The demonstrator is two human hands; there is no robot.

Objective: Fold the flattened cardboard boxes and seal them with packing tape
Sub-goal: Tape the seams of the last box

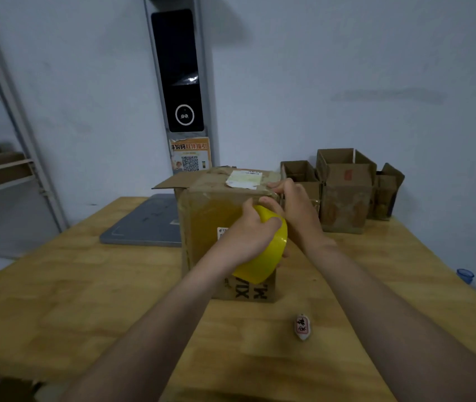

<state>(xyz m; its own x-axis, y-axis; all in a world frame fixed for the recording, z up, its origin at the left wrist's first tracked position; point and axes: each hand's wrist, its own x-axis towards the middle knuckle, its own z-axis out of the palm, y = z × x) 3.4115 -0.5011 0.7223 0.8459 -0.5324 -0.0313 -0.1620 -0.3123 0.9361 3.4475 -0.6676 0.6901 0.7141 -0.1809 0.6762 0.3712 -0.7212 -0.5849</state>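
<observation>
A folded cardboard box [202, 227] stands upright in the middle of the wooden table [86, 300], with a white label on top and yellow tape across its front face. My left hand [248, 230] grips a yellow roll of packing tape [262, 256] against the box's front. My right hand [289, 204] lies at the box's upper right edge, its thumb and fingers curled on the corner just above the roll. One flap of the box sticks out at the back left.
Several smaller open cardboard boxes [344, 190] stand at the back right of the table. A grey flat scale [144, 224] lies behind the box on the left. A small white-and-red object [302, 327] rests near the front. A blue cup [465, 275] sits at the right edge.
</observation>
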